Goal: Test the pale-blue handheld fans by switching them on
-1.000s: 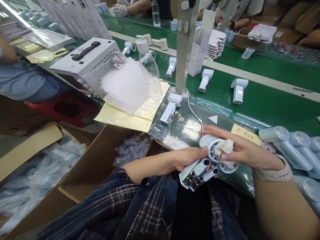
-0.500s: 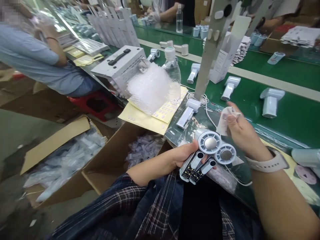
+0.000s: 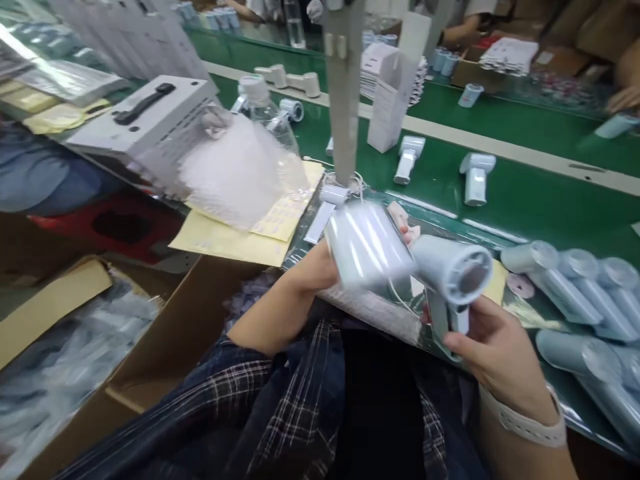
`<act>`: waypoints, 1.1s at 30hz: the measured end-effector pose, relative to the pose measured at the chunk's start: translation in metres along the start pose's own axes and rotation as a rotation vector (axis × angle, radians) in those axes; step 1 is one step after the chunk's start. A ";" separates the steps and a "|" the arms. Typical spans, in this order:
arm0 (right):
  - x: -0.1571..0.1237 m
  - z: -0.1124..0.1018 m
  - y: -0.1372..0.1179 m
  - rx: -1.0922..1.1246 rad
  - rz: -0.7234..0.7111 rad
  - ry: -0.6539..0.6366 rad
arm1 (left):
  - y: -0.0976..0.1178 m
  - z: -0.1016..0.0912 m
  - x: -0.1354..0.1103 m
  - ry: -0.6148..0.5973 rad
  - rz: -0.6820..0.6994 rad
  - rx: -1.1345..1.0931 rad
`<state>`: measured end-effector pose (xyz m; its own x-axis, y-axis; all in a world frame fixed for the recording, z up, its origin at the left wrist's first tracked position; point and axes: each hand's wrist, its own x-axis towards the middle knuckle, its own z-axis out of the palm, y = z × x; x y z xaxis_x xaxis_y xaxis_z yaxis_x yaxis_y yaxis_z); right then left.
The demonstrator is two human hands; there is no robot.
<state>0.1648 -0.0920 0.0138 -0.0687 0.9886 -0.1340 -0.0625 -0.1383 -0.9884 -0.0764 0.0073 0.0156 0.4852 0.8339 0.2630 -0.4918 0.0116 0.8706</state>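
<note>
Right hand (image 3: 500, 353): fingers curled firmly around the handle of one pale-blue unit (image 3: 443, 267), nearer and to the right of the metal post (image 3: 344, 113). Left hand (image 3: 317, 267): fingers, partly hidden, closed on one blurred unit (image 3: 370, 247), nearer than the post; probably the same type. One bench unit (image 3: 320, 220) lies at the post's foot; two belt units (image 3: 477, 180) lie to its right. Nearer and left: two open cartons (image 3: 55, 310), one containing clear plastic (image 3: 100, 360), one small pieces (image 3: 246, 291).
</note>
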 end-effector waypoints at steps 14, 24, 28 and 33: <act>-0.028 -0.039 0.034 0.269 -0.059 0.170 | -0.069 0.066 0.005 -0.192 -0.175 -0.148; -0.011 -0.029 0.030 0.332 0.017 0.079 | -0.060 0.050 0.003 -0.163 -0.279 -0.075; -0.007 -0.022 0.030 0.334 0.009 0.101 | -0.062 0.043 0.002 -0.143 -0.242 -0.081; -0.009 -0.019 0.028 0.266 0.005 0.104 | -0.046 0.044 -0.001 -0.184 -0.257 -0.103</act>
<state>0.1822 -0.1034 -0.0141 0.0322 0.9868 -0.1589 -0.3224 -0.1403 -0.9362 -0.0222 -0.0183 -0.0060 0.7204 0.6833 0.1191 -0.4027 0.2722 0.8739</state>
